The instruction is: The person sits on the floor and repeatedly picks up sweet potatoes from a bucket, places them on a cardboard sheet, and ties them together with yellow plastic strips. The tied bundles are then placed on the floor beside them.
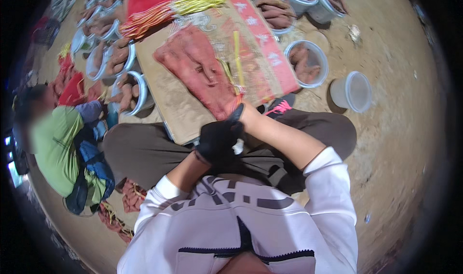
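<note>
A filled red mesh bag (195, 67) lies slantwise on a worn flat board (181, 111) in front of my crossed legs. Its narrow end points towards me. My left hand (219, 142), in a black glove, is closed at that narrow end. A small white piece (238, 146) shows beside the glove. My right hand (244, 111) meets the left at the bag's neck; its fingers are blurred and partly covered, so its grip is unclear. Yellow ties (237, 57) lie along the bag's right side.
Yellow-and-red ties (173, 10) lie in a bundle across the board's far end. Plastic tubs of sweet potatoes (128, 93) stand left, with another tub (307, 64) right. A lone tub (351, 92) rests farther right. At left sits a person in green (58, 143). Filled net bags (132, 196) lie behind my left knee.
</note>
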`<action>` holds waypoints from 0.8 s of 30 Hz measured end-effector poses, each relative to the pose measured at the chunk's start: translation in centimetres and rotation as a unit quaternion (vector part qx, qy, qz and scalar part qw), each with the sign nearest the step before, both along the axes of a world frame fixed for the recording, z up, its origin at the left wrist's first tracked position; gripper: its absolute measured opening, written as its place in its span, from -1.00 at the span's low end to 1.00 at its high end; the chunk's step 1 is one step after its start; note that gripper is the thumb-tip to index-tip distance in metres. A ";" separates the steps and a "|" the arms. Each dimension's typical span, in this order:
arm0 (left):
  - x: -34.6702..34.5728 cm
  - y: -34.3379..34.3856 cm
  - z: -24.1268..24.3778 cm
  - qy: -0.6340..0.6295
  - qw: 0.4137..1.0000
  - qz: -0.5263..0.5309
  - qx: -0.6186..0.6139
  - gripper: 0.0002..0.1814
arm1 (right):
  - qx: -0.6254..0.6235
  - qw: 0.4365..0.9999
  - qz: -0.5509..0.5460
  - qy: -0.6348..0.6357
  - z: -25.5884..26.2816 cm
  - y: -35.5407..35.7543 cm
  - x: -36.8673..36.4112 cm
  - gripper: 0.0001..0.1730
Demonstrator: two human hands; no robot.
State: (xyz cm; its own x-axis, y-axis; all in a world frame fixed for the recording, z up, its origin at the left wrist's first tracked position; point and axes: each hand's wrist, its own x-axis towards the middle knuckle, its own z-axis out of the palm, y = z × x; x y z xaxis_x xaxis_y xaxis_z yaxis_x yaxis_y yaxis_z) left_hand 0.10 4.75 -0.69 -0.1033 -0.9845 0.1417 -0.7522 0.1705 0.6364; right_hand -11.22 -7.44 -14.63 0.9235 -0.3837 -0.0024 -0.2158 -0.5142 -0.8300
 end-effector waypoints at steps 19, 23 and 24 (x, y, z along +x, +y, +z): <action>-0.9 -2.3 2.0 -0.015 0.995 0.060 0.081 -0.46 | -0.094 0.977 0.028 0.187 -10.7 -28.3 -24.2 -0.50; -0.8 -1.8 2.1 -0.067 0.986 0.065 0.140 -0.54 | 0.165 0.961 -0.206 0.079 -8.8 -29.0 -26.7 -0.53; -0.7 -1.9 1.9 -0.072 0.984 0.068 0.150 -0.54 | 0.240 0.937 -0.252 0.022 -7.2 -28.9 -26.8 -0.52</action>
